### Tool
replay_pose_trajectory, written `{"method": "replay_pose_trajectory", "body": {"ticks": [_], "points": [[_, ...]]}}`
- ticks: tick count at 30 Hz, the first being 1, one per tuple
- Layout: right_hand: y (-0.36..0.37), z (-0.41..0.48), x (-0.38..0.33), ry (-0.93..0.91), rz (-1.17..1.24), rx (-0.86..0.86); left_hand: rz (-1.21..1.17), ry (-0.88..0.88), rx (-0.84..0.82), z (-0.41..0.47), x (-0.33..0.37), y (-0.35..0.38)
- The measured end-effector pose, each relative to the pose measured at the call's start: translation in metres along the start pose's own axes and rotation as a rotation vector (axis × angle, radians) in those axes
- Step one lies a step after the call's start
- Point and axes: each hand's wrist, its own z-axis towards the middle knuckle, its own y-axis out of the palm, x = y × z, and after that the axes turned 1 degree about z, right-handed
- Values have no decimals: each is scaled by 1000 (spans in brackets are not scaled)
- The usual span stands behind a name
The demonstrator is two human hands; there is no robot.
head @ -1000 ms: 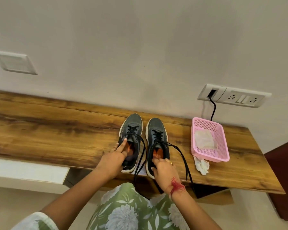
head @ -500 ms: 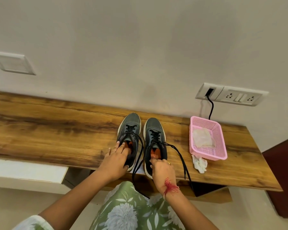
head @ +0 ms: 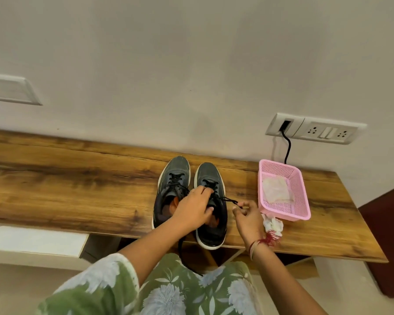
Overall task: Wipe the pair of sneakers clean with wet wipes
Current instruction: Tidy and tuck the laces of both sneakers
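Our right hand (head: 246, 215) pinches the lace (head: 228, 199), left hand (head: 192, 209) grips the sneaker (head: 214, 231) by the pink basket (head: 284, 215), wooden desk (head: 77, 183).

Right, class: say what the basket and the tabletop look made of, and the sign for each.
Basket: likely pink plastic, matt; fine moulded mesh walls. Tabletop: wood or wood-look laminate, smooth satin finish; brown grain streaks, which one unclear.

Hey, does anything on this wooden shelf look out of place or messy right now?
Yes. A crumpled white wipe lies on the wooden shelf outside the pink plastic basket, against its near corner. A loose black shoelace also dangles over the shelf's front edge.
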Motion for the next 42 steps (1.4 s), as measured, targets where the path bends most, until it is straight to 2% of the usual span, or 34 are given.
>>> {"method": "replay_pose_trajectory", "body": {"ticks": [3,9,14,18,23,26,29,32,35,42], "points": [[2,-4,2,51,109,-100,91,-17,-53,21,2,4],[14,2,6,125,285,-307,-30,-76,-29,38,-3,8],[16,9,-10,223,609,-333,-85,-5,1,38,-8,11],[10,12,-18,213,787,-294,-264,39,-14,38,-11,10],[-1,2,-36,70,777,-348,-88,97,-134,46,-13,0],[-9,-4,-52,-8,770,-358,18,110,-108,48,-9,-4],[-17,-5,-70,-55,774,-395,-117,111,-86,50,-3,-7],[-26,-8,-90,-100,793,-435,-253,97,-144,51,-1,-13],[-37,-15,-111,-154,810,-460,-267,105,-216,50,-2,-16],[-60,-31,-146,-232,791,-490,-195,111,-239,47,-4,-13]]}}
